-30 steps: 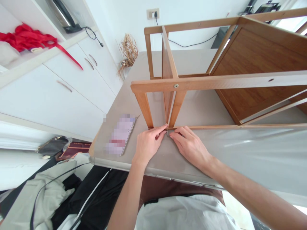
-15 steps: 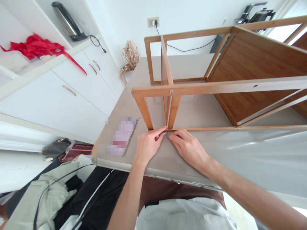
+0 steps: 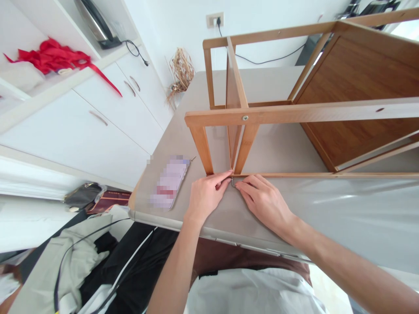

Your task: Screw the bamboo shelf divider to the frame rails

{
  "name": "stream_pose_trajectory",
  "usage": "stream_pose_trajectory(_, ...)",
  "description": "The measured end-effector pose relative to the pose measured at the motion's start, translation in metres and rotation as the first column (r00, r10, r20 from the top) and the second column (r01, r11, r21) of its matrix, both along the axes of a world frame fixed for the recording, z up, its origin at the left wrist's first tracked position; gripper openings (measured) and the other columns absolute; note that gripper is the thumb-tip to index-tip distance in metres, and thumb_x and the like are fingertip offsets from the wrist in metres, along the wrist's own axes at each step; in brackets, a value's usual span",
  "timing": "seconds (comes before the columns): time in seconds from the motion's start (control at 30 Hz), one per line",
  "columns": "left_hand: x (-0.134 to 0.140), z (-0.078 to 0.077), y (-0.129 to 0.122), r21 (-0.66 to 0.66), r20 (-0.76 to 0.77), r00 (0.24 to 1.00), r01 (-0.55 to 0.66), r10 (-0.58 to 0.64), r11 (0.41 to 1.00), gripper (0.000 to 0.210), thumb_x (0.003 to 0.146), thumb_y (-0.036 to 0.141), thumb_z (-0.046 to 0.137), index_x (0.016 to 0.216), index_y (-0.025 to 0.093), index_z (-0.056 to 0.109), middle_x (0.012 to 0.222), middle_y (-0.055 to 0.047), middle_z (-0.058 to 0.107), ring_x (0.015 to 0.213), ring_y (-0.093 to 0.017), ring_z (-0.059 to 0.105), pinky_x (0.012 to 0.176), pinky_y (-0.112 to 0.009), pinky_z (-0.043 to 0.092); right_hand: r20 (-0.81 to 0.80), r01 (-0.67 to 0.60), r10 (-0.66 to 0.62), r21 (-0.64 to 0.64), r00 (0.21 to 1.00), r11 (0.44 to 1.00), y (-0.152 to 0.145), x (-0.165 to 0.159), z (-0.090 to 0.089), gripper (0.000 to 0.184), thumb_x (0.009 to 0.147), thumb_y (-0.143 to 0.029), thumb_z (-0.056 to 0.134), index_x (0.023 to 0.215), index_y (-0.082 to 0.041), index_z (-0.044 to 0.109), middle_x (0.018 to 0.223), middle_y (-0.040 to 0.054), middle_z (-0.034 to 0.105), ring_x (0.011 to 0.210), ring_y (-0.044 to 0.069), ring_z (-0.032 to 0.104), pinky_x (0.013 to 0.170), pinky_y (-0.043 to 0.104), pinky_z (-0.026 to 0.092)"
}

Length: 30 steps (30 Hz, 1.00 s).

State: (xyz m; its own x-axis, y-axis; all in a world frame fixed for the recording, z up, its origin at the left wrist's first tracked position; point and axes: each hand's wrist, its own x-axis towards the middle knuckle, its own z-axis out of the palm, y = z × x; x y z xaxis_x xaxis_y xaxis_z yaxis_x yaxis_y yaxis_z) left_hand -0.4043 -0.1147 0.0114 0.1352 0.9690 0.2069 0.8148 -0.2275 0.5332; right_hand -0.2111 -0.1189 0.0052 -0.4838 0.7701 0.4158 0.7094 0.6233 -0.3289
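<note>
A wooden shelf frame (image 3: 294, 114) lies on its side on the grey table (image 3: 281, 213). At its lower near rail, my left hand (image 3: 206, 194) is closed, with the index fingertip at the foot of the thin cross panel (image 3: 236, 83) and the thumb in front of the rail. Just to the right, my right hand (image 3: 263, 198) pinches one end of a small bent hex key (image 3: 232, 182). The key's other end points at the rail beside my left thumb; whatever it meets there is hidden. A bolt head (image 3: 245, 118) shows on the upper near rail.
A phone (image 3: 172, 183), partly blurred out, lies left of my left hand, with a small thin metal piece (image 3: 193, 158) by its top corner. White cabinets (image 3: 111, 109) stand on the left, and a dried plant (image 3: 181, 72) is behind the table's far left corner.
The view has shifted slightly, so the scene sits a little differently. Both hands stay at the same joint, and the hex key appears turned slightly.
</note>
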Motion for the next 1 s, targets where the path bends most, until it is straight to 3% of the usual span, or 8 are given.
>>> stream_pose_trajectory(0.13,-0.0008,-0.0009,-0.0004,0.021,0.012,1.000,0.010,-0.010,1.000,0.030,0.095,0.029,0.062,0.123,0.036,0.070,0.068,0.005,0.064,0.059,-0.009,0.050,0.062,-0.021,0.035,0.058,-0.002,-0.001,0.055,0.998,0.998,0.0004,-0.0006,0.0025,0.023,0.098,-0.015,0.048,0.097,-0.018,0.071,0.084,0.0059,0.065,0.084,0.019,0.055,0.081,0.033,0.049)
stream_pose_trajectory(0.27,-0.0005,-0.0008,-0.0001,0.008,0.015,1.000,0.009,-0.009,1.000,0.030,0.095,0.029,0.062,0.123,0.035,0.070,0.068,0.005,0.064,0.058,-0.009,0.050,0.062,-0.020,0.035,0.094,-0.008,0.002,0.058,0.996,0.998,0.0007,0.0005,0.0000,0.023,0.098,-0.014,0.047,0.102,-0.018,0.069,0.090,0.0066,0.065,0.085,0.019,0.054,0.082,0.034,0.047)
stream_pose_trajectory(0.57,0.0003,0.0009,0.0005,-0.002,-0.001,1.000,0.005,-0.005,1.000,0.030,0.095,0.029,0.062,0.123,0.034,0.071,0.069,0.004,0.066,0.061,-0.010,0.054,0.063,-0.021,0.036,0.074,0.010,-0.015,0.071,0.997,0.997,0.0031,0.0022,-0.0030,0.021,0.099,-0.016,0.047,0.102,-0.019,0.067,0.092,0.0068,0.066,0.088,0.020,0.056,0.085,0.036,0.046)
stream_pose_trajectory(0.8,0.0002,0.0001,0.0001,0.007,-0.003,1.000,0.005,-0.005,1.000,0.029,0.095,0.030,0.061,0.122,0.034,0.071,0.069,0.004,0.067,0.060,-0.009,0.053,0.062,-0.021,0.036,-0.009,0.025,-0.025,0.003,1.000,1.000,0.0019,-0.0014,0.0000,0.019,0.100,-0.020,0.048,0.097,-0.020,0.066,0.094,0.0061,0.064,0.086,0.018,0.057,0.080,0.032,0.048)
stream_pose_trajectory(1.0,0.0004,0.0009,-0.0004,0.013,0.000,1.000,0.004,-0.004,1.000,0.028,0.094,0.029,0.062,0.121,0.034,0.072,0.070,0.004,0.067,0.060,-0.009,0.053,0.062,-0.021,0.036,0.052,0.022,-0.021,-0.022,0.998,1.000,0.0043,-0.0009,-0.0020,0.019,0.100,-0.020,0.044,0.097,-0.018,0.063,0.094,0.0083,0.061,0.087,0.021,0.054,0.084,0.036,0.047)
